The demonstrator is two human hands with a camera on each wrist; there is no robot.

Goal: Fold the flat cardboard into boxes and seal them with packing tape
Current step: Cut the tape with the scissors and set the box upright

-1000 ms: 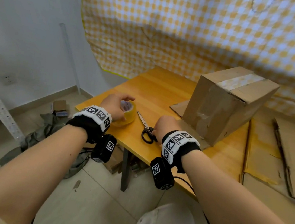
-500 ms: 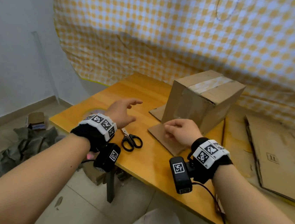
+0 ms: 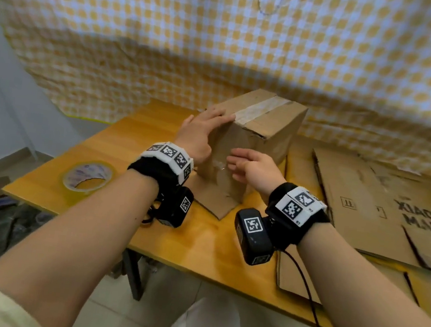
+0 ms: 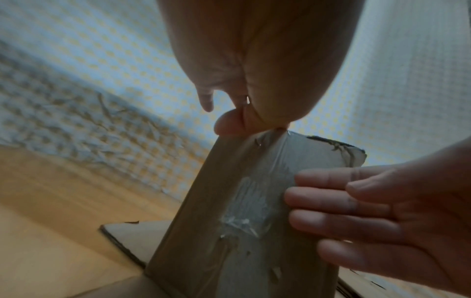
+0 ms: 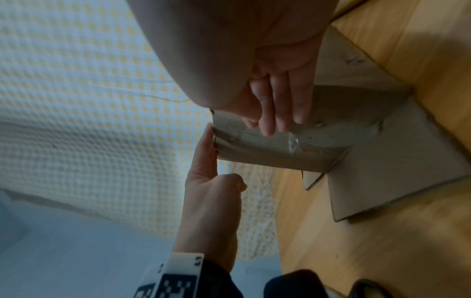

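Nearest in the head view, two bare forearms with black wristbands carrying white coded markers are stretched over the front edge of a light wooden table. To the left, near that edge, a roll of clear yellowish packing tape is laid flat on the tabletop, well apart from both hands.

Just beyond the wrists, the right hand is held with fingers straight and together, flat against the near face of an upright brown cardboard box; nothing is grasped by it. In the left wrist view its fingertips are seen beside a wrinkled end of clear tape stuck down that face.

Slightly farther, the left hand is extended with fingers straight, its fingertips laid on the box's top near-left edge, where a strip of tape runs across the closed top; nothing is gripped.

The box is stood on a flat cardboard piece near the table's middle. To the right, flattened brown cardboard sheets with dark print are stacked. Behind everything, a yellow-and-white checked cloth is hung.
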